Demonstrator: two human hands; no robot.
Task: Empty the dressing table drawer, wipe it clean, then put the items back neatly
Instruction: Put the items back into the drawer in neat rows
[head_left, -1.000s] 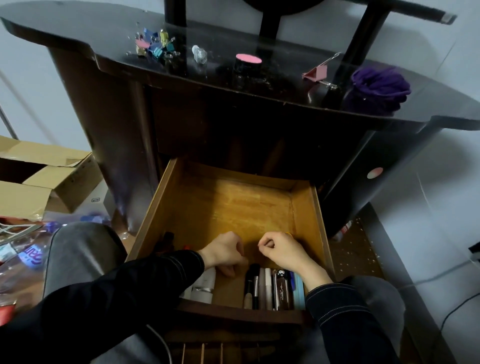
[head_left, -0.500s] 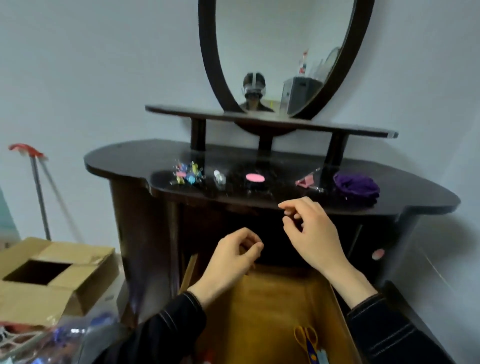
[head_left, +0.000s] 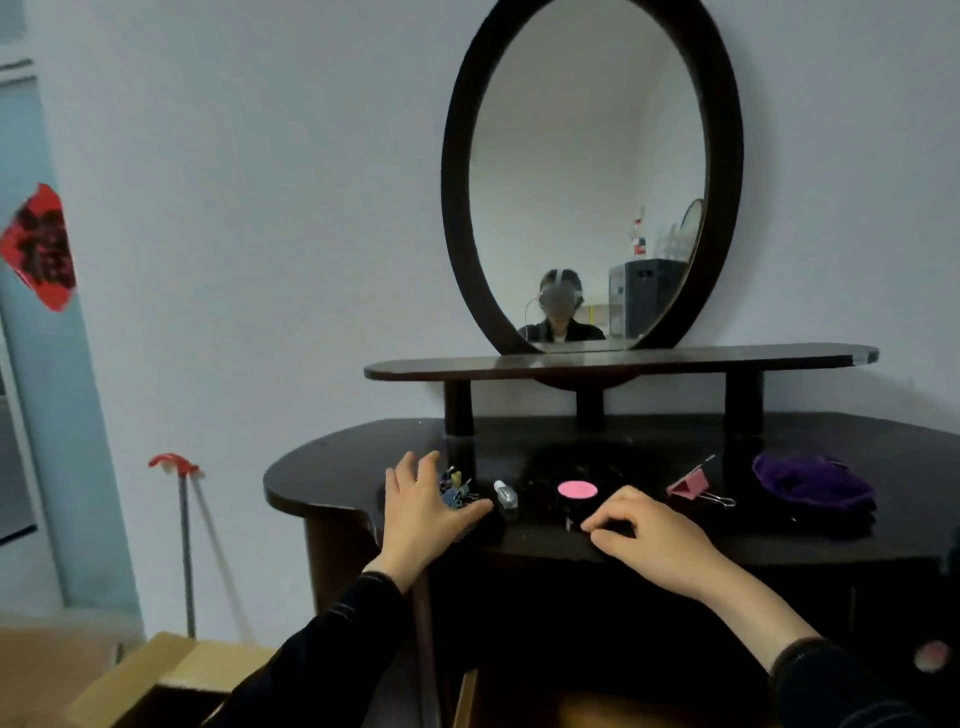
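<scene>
the open drawer (head_left: 597, 713) shows only at the bottom edge of the view, below the bench (head_left: 332, 467) front and between the two forearms - one pale wooden side wall and a strip of its floor, its contents out of sight

the left hand (head_left: 423, 512) is spread palm down over the front left of the bench, fingers fanned above a heap of small coloured binder clips (head_left: 457, 488), thumb stretched toward a small clear bottle (head_left: 505, 493); whether it touches the clips cannot be told

the right hand (head_left: 644, 530) lies at the bench's front edge with fingers curled and tips down, just in front of a black jar with a pink lid (head_left: 577, 489); whether it pinches anything cannot be told

right of the jar lies a large pink binder clip (head_left: 688, 486), then a bunched purple cloth (head_left: 813, 486) near the right end

bare dark surface runs from the left hand to the bench's rounded left end, and along the back under the raised shelf (head_left: 623, 362) on its three posts - the oval mirror (head_left: 592, 176) stands above

a red paper (head_left: 39, 247) on the left wall carries dark characters, too blurred to read

a cardboard box (head_left: 156, 675) sits on the floor at lower left, beside a red-topped pole (head_left: 179, 462) leaning on the wall
</scene>
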